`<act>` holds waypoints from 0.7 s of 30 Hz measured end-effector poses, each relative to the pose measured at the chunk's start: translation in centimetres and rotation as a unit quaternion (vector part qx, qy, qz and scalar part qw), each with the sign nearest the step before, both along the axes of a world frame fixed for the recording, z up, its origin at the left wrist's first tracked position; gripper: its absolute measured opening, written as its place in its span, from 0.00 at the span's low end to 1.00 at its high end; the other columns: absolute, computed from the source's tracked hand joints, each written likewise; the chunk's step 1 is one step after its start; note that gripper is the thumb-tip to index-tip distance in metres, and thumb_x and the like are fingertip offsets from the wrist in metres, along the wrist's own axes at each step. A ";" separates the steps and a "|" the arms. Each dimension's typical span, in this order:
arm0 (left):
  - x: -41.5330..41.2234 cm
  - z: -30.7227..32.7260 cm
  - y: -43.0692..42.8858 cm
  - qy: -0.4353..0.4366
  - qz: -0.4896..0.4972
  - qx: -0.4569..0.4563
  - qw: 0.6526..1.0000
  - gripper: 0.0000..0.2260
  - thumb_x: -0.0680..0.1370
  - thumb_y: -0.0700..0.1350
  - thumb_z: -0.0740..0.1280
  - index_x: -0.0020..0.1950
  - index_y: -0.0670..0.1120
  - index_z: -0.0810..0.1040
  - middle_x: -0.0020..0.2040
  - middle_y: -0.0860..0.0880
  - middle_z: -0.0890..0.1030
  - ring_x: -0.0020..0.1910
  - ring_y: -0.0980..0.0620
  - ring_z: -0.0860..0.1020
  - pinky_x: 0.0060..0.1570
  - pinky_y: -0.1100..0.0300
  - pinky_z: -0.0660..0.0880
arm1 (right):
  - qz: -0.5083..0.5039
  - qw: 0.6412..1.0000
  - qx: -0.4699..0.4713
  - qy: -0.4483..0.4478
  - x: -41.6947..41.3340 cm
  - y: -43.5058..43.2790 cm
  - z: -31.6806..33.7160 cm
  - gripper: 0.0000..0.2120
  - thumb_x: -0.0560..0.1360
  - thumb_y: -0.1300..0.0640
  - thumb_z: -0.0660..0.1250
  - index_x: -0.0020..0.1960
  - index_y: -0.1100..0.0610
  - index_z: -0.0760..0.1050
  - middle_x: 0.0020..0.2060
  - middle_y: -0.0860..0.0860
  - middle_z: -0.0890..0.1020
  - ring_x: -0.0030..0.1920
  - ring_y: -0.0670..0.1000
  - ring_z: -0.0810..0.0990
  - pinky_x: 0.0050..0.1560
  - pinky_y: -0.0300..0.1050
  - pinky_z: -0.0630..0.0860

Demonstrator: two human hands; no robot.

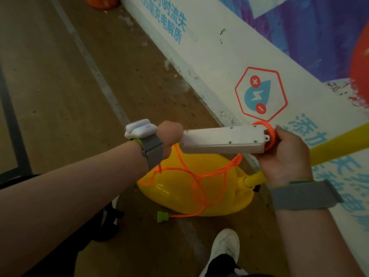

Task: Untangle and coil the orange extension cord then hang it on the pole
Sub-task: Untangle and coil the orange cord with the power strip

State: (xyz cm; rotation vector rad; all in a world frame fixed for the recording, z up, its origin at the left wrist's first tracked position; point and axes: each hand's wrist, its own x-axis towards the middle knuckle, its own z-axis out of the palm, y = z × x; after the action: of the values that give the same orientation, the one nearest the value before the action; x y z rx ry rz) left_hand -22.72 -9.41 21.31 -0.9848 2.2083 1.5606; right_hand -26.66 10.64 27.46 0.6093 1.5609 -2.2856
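A white power strip point(223, 139) is held level between both hands. My left hand point(169, 134) grips its left end. My right hand point(287, 154) holds its right end, where a few turns of the orange cord point(269, 134) are wound around the strip. The remaining orange cord hangs in tangled loops point(199, 184) below the strip, down to a green plug point(162, 216) lying on the floor. The yellow pole point(339, 144) slants up to the right behind my right hand, rising from a yellow base point(173, 188).
A white wall with blue lettering and an orange hexagon sign point(261, 93) runs along the right. The floor is brown with a grey stripe point(93, 64). My white shoe point(225, 246) stands near the base. An orange object point(101, 3) sits at the top.
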 end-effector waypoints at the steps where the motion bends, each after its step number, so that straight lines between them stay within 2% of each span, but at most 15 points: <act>1: -0.2 -0.4 -0.3 0.029 -0.042 -0.084 0.995 0.12 0.79 0.40 0.61 0.61 0.41 0.77 0.58 0.44 0.79 0.56 0.51 0.78 0.53 0.60 0.76 | 0.018 0.999 0.030 0.008 0.0 -0.4 -0.4 0.14 0.80 0.56 0.58 0.57 0.65 0.75 0.51 0.62 0.81 0.50 0.58 0.81 0.38 0.52 0.82; 2: -0.2 0.3 -0.2 0.060 -0.043 -0.096 0.993 0.12 0.79 0.42 0.62 0.61 0.42 0.78 0.59 0.47 0.79 0.58 0.50 0.77 0.54 0.58 0.74 | 0.029 0.997 0.063 0.035 0.2 -0.7 -0.5 0.13 0.80 0.57 0.59 0.54 0.66 0.76 0.49 0.62 0.81 0.47 0.57 0.81 0.42 0.52 0.81; 3: -0.1 1.1 0.2 0.114 -0.037 -0.071 0.990 0.12 0.79 0.44 0.63 0.60 0.43 0.79 0.57 0.48 0.79 0.55 0.50 0.77 0.52 0.59 0.73 | 0.044 0.993 0.094 0.057 0.4 -1.2 -0.6 0.11 0.79 0.58 0.60 0.49 0.66 0.77 0.45 0.61 0.81 0.44 0.56 0.80 0.44 0.51 0.80; 5: 1.1 3.1 1.5 0.198 -0.130 0.005 0.972 0.14 0.80 0.51 0.62 0.58 0.44 0.79 0.53 0.47 0.81 0.52 0.49 0.78 0.53 0.57 0.74 | 0.076 0.982 0.146 0.093 0.9 -1.7 -1.0 0.10 0.78 0.60 0.61 0.41 0.63 0.76 0.38 0.59 0.79 0.41 0.54 0.78 0.47 0.51 0.76; 6: 1.3 3.5 2.2 0.193 -0.207 0.038 0.958 0.15 0.80 0.54 0.62 0.57 0.44 0.79 0.52 0.46 0.81 0.51 0.49 0.79 0.54 0.55 0.74 | 0.083 0.981 0.149 0.094 1.1 -2.0 -0.9 0.11 0.78 0.60 0.62 0.39 0.62 0.76 0.36 0.58 0.78 0.40 0.54 0.77 0.48 0.52 0.76; 7: 1.7 3.7 2.9 0.172 -0.297 0.033 0.939 0.17 0.78 0.57 0.62 0.56 0.45 0.77 0.50 0.47 0.80 0.49 0.50 0.79 0.52 0.55 0.75 | 0.086 0.983 0.133 0.091 1.2 -2.0 -0.8 0.12 0.78 0.60 0.62 0.37 0.61 0.76 0.34 0.57 0.77 0.38 0.54 0.77 0.47 0.52 0.75; 8: 2.1 3.7 3.3 0.140 -0.374 -0.010 0.917 0.18 0.76 0.59 0.63 0.56 0.47 0.74 0.49 0.49 0.78 0.46 0.51 0.77 0.46 0.56 0.74 | 0.081 0.987 0.116 0.080 1.2 -1.8 -0.8 0.12 0.78 0.60 0.61 0.38 0.61 0.76 0.34 0.57 0.77 0.37 0.54 0.77 0.47 0.51 0.75; 10: 2.5 3.0 3.5 0.101 -0.430 -0.102 0.891 0.24 0.72 0.61 0.69 0.60 0.48 0.67 0.51 0.51 0.75 0.46 0.52 0.74 0.42 0.59 0.69 | 0.072 0.990 0.101 0.060 0.9 -1.7 -0.5 0.11 0.79 0.58 0.60 0.48 0.65 0.77 0.41 0.60 0.79 0.40 0.55 0.79 0.45 0.50 0.76; 12: 2.8 2.6 3.7 0.124 -0.409 -0.108 0.898 0.30 0.71 0.59 0.71 0.65 0.48 0.63 0.55 0.51 0.73 0.49 0.52 0.73 0.43 0.59 0.69 | 0.089 0.989 0.108 0.057 0.9 -1.5 -0.4 0.16 0.80 0.56 0.59 0.57 0.67 0.76 0.47 0.61 0.80 0.46 0.56 0.80 0.44 0.49 0.77; 14: 2.7 2.6 3.5 0.145 -0.376 -0.075 0.912 0.33 0.71 0.58 0.71 0.70 0.49 0.61 0.60 0.51 0.74 0.52 0.51 0.74 0.46 0.59 0.71 | 0.132 0.974 0.167 0.077 1.0 -1.5 -0.3 0.16 0.80 0.52 0.60 0.53 0.63 0.78 0.45 0.56 0.83 0.45 0.52 0.81 0.43 0.46 0.77; 16: 2.4 2.9 2.8 0.132 -0.348 -0.028 0.928 0.35 0.71 0.58 0.72 0.73 0.52 0.59 0.62 0.51 0.74 0.54 0.51 0.76 0.49 0.57 0.74 | 0.177 0.944 0.255 0.109 1.2 -1.6 -0.1 0.14 0.79 0.47 0.60 0.47 0.57 0.77 0.42 0.51 0.82 0.44 0.47 0.82 0.41 0.41 0.78; 17: 2.3 3.1 2.6 0.118 -0.342 -0.007 0.932 0.36 0.71 0.58 0.72 0.73 0.53 0.58 0.62 0.50 0.74 0.53 0.51 0.76 0.50 0.55 0.76 | 0.188 0.934 0.280 0.119 1.0 -1.5 -0.4 0.14 0.78 0.46 0.61 0.47 0.57 0.77 0.43 0.52 0.82 0.45 0.48 0.81 0.41 0.40 0.78; 19: 2.4 3.4 2.8 0.084 -0.318 0.071 0.942 0.33 0.72 0.56 0.72 0.72 0.53 0.61 0.57 0.49 0.76 0.47 0.50 0.78 0.47 0.54 0.78 | 0.194 0.932 0.289 0.102 0.8 -1.2 -0.7 0.14 0.78 0.48 0.62 0.49 0.59 0.76 0.45 0.55 0.81 0.46 0.51 0.81 0.42 0.42 0.78; 21: 2.3 3.9 2.8 0.038 -0.235 0.205 0.949 0.20 0.76 0.53 0.68 0.64 0.48 0.68 0.45 0.47 0.77 0.36 0.52 0.77 0.36 0.59 0.76 | 0.181 0.945 0.265 0.063 0.7 -1.1 -0.7 0.11 0.79 0.52 0.62 0.46 0.59 0.77 0.40 0.54 0.83 0.42 0.50 0.81 0.40 0.41 0.76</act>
State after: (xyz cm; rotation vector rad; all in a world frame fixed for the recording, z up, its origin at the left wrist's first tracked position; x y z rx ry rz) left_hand -20.43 -6.63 25.23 -0.2542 1.8572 1.7280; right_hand -25.93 9.55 26.72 0.2575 2.1655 -1.6622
